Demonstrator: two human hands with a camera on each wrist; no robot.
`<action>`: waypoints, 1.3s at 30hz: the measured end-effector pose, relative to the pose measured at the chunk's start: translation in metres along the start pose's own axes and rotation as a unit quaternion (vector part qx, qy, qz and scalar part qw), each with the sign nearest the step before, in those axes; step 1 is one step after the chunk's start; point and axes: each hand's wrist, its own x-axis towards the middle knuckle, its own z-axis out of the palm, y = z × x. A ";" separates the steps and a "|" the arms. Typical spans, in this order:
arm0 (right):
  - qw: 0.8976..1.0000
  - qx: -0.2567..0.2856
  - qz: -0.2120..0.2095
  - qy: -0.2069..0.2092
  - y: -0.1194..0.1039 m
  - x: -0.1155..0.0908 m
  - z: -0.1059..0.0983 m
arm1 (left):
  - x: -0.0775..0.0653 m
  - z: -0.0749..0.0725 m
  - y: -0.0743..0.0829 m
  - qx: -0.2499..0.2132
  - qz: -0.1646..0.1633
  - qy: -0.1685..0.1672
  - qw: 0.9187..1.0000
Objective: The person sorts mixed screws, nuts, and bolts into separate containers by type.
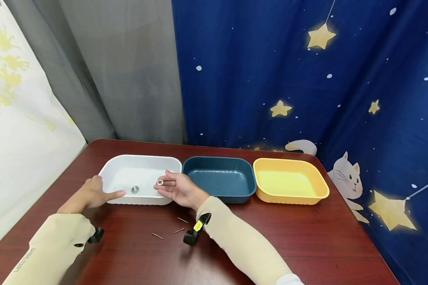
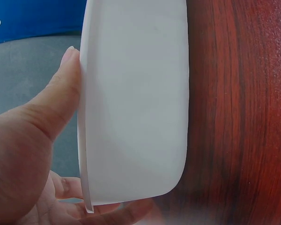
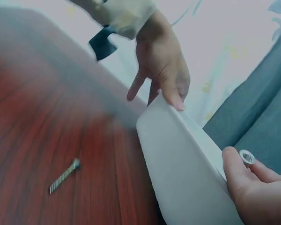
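My left hand (image 1: pixel 92 194) grips the near left corner of a white bin (image 1: pixel 139 201). In the left wrist view its thumb lies along the rim and its other fingers reach around the end wall. A metal nut (image 1: pixel 135 189) lies on the floor of this bin, near the front. Over the bin's right end, my right hand (image 1: pixel 180 189) holds a second small nut (image 3: pixel 247 158) at its fingertips. In the right wrist view the thumb of that hand is right at the bin's rim.
Three screws lie on the red-brown table in front of the bins, one screw (image 1: pixel 157 235) nearest me. Right of the white bin stand a dark blue bin (image 1: pixel 219 198) and a yellow bin (image 1: pixel 289 197). Curtains (image 1: pixel 235 79) hang behind the table.
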 end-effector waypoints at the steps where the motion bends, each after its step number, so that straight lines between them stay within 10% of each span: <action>1: 1.000 0.024 0.003 0.005 0.001 0.002 0.001 | 0.000 0.000 0.000 0.000 0.000 0.001 1.000; 12: 0.981 0.176 0.036 0.069 -0.001 0.028 0.023 | -0.002 -0.007 0.000 0.004 -0.011 0.000 1.000; 39: 0.975 0.153 0.101 0.126 0.003 0.056 0.023 | -0.002 0.002 0.003 -0.007 -0.020 -0.009 1.000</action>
